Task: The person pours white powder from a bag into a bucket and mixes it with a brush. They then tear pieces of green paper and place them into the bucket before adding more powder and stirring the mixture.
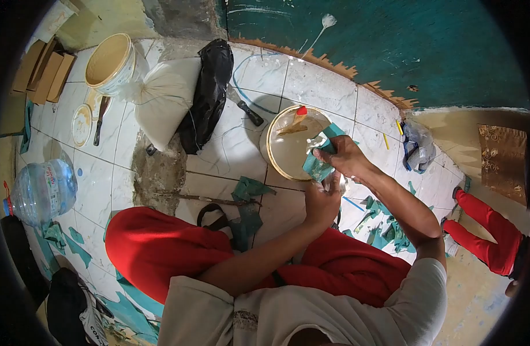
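My right hand (347,158) is closed on a torn teal piece (315,166) with white paste smeared on it. My left hand (324,199) is just below, its fingers pinched at the lower edge of the same piece; white smears show on these fingers. Both hands are at the right rim of an open round bucket (270,151), which holds a pale, whitish content. Inside the bucket leans a scraper with a red-tipped handle (301,111), its blade tan with residue. Part of the teal piece overhangs the bucket's rim.
Left of the bucket lie a black-handled putty knife (248,112), a black plastic bag (210,92) and a white sack (168,98). Another bucket (110,63) stands further left, above a large water bottle (47,192). Teal scraps (389,230) litter the tiles. A person in red trousers (487,225) is at right.
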Available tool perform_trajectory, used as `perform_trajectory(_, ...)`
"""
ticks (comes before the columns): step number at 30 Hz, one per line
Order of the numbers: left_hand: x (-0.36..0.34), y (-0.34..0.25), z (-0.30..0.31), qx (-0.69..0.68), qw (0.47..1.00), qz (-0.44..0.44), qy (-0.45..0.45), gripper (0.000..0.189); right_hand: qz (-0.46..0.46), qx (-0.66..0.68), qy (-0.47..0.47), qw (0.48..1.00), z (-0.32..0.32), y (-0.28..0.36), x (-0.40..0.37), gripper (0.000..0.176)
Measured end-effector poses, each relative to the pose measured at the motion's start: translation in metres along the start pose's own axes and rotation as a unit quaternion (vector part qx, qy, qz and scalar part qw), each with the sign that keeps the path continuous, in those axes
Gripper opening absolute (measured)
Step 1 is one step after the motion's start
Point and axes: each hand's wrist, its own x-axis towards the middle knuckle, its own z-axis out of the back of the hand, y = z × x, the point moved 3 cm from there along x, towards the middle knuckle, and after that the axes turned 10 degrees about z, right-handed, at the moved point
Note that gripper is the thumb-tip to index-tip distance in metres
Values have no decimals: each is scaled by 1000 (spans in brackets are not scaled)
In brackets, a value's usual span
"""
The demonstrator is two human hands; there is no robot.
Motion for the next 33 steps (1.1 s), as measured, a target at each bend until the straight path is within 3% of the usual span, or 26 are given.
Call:
perform_trajectory(3, 1, -2, 1, -7, 1000, -20, -21, 22, 16, 12, -18, 1000, -7, -19, 9, 36)
perform_trajectory(5, 1, -3, 1, 2, 1000, 15, 20, 18, 9, -12, -22, 1000, -8, -18, 9, 36)
perform_trajectory(7, 3, 2, 0, 10, 1000, 2, 10, 15, 6, -171, -18, 985, -9, -1, 3, 37)
perform_trajectory(11, 2, 0, 1, -3, 999, -37, 32, 9, 160, -306, -56, 937, -18, -5, -3, 28)
perform_trajectory(14, 4, 2, -3, -29, 997, -66, 15, 6, 107, -275, -6, 955, -16, 3, -2, 26)
perform_trajectory(17, 2, -2, -1, -5, 998, -58, 32, 5, 96, -266, -12, 959, -16, 1, -3, 26)
perform_trajectory(20, 3, 2, 1, 46, 998, -25, 27, 6, 142, -293, -15, 945, -16, -9, -2, 29)
perform_trajectory(24, 4, 4, 3, 84, 996, -16, 15, 6, 116, -237, 0, 964, -10, 0, -1, 35)
perform_trajectory(26, 4, 2, 1, 1, 1000, -26, -11, 8, 12, -204, 52, 978, -7, 7, -2, 43)
perform_trajectory(29, 1, -5, 1, -15, 994, -97, -45, 10, -16, -166, 64, 984, -8, 3, -2, 48)
perform_trajectory(33, -3, -2, 5, 24, 998, -59, -17, 12, 3, -244, 107, 964, -9, 9, -8, 49)
